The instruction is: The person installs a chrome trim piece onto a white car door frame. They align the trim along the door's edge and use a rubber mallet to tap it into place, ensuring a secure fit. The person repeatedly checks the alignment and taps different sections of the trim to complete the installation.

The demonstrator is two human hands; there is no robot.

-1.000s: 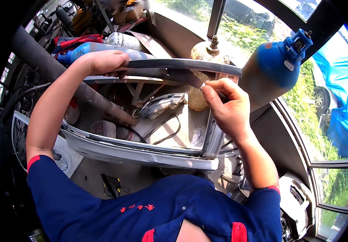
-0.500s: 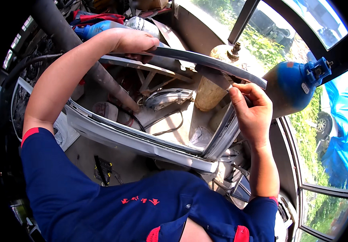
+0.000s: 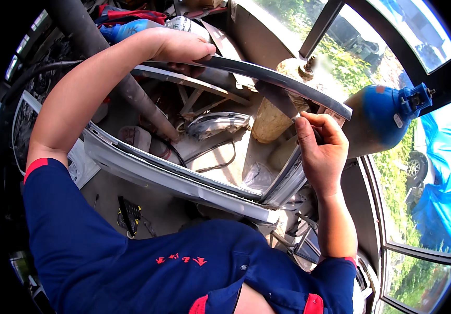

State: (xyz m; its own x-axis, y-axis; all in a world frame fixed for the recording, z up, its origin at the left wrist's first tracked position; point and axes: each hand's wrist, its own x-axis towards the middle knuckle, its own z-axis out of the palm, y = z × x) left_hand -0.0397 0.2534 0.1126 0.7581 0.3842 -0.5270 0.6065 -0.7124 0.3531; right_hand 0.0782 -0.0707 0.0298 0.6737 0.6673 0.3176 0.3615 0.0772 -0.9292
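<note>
A white car door [image 3: 183, 186] with an open window frame lies across the space in front of me. My left hand [image 3: 186, 47] is wrapped round the dark upper rail [image 3: 267, 75] of that frame, its lower fingers partly hidden behind the rail. Just below the rail's right end, my right hand [image 3: 322, 146] is closed, thumb against fingers. Pinched there is the pale end of a dark flat strip [image 3: 276, 98], which slants up to the rail. Whether the strip is stuck to the rail or only touches it, I cannot tell.
Beyond the door stand a worn yellowish gas cylinder [image 3: 271, 123] and a blue-topped cylinder [image 3: 379, 118] by the windows. A thick grey pipe [image 3: 141, 104] slants down on the left. A headlamp [image 3: 219, 124] and a black cable [image 3: 217, 157] show through the frame. Tools [image 3: 129, 215] lie on the floor.
My right hand has drawn slightly left and down from the rail's end, still pinching the strip. My left hand keeps its grip on the rail. The whole view has shifted a little.
</note>
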